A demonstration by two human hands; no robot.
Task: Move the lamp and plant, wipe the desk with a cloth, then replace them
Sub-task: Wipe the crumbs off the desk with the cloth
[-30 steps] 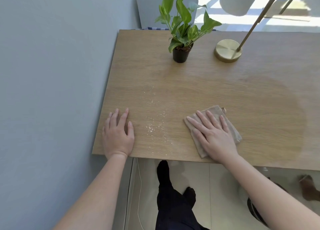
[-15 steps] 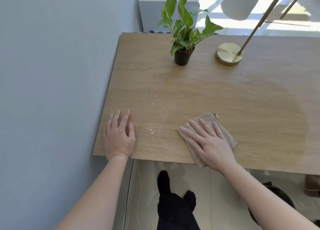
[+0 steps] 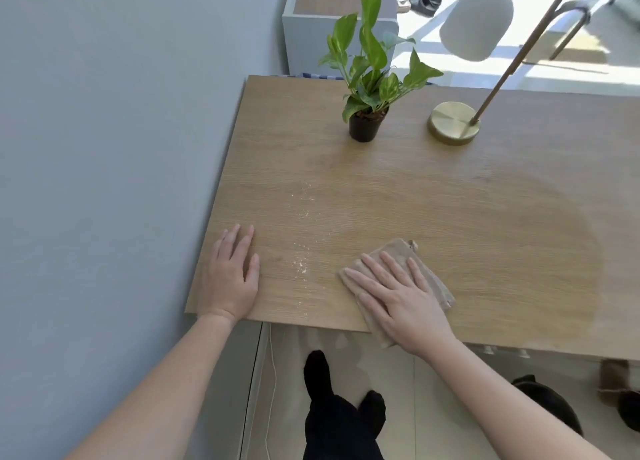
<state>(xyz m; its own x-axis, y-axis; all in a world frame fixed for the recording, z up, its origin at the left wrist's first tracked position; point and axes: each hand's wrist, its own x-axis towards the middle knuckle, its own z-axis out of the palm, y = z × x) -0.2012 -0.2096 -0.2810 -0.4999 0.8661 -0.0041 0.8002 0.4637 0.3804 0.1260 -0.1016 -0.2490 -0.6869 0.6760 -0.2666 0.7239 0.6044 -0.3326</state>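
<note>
- The right hand [image 3: 398, 297] lies flat on the folded tan cloth [image 3: 434, 283], fingers straight and slightly spread, pressing down without curling round it.
- The cloth sits at the desk's [image 3: 450, 200] near edge, one corner hanging over it.
- The left hand [image 3: 232, 279] rests palm-down at 9 o'clock from the cloth, fingers straight, holding nothing.
- White crumbs [image 3: 301, 264] lie between the hands.
- The plant [image 3: 365, 79] stands at 12 o'clock from the cloth.
- The lamp [image 3: 453, 122] stands at the plant's 3 o'clock, apart from it.
- A darker patch [image 3: 519, 252] spreads at 3 o'clock from the cloth.
</note>
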